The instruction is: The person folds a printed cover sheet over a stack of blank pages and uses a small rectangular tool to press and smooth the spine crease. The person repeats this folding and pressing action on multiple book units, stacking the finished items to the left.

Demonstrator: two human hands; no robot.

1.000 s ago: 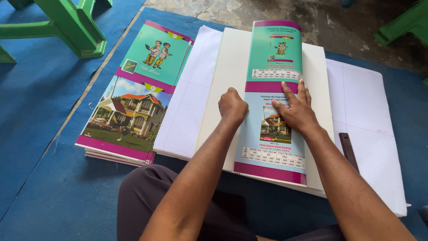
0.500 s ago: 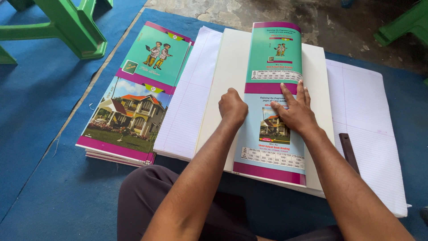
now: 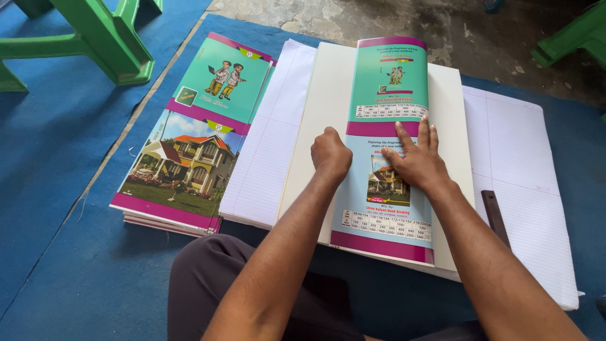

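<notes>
Cover sheet lengthwise away (long axis), left fist closed, right hand flat.

— Any packages, labels, signs or screens in front of you?

— No packages, signs or screens. Printed covers only. Under your hands lies a long cover sheet, teal above, pale blue below, with magenta bands across the middle and at the near edge.

— And to your left?

— A stack of covers, just beside the white sheets: teal upper panel with two cartoon figures, lower panel picturing a house, magenta borders.
</notes>
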